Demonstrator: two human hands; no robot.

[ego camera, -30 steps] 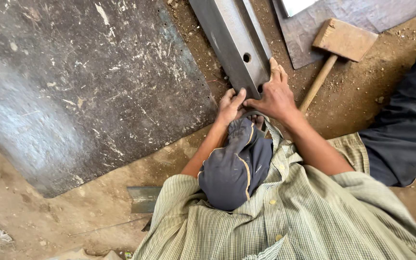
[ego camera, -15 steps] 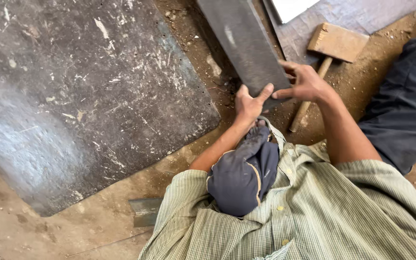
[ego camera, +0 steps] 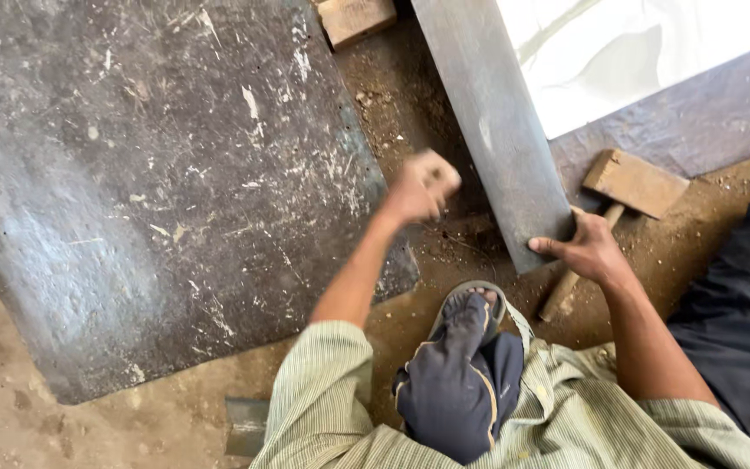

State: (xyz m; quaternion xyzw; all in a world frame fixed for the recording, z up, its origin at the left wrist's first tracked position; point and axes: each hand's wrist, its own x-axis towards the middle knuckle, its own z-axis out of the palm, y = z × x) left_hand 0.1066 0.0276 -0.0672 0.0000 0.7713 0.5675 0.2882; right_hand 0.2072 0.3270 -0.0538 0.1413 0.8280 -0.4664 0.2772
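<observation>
Looking down, I see my right hand (ego camera: 590, 250) gripping the near end of a long grey metal bar (ego camera: 496, 130) that lies on the dirt floor (ego camera: 444, 104), with a wooden mallet (ego camera: 627, 187) just beside that hand. My left hand (ego camera: 418, 187) is raised over the dirt, blurred and curled closed. A large scratched metal plate (ego camera: 149, 174) fills the left, and my sandalled foot (ego camera: 470, 304) sits between my arms.

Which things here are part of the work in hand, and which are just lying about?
In hand:
right hand on the long metal bar
left hand raised beside it

Lying about:
wooden mallet
wooden block
large metal plate
white sheet
</observation>
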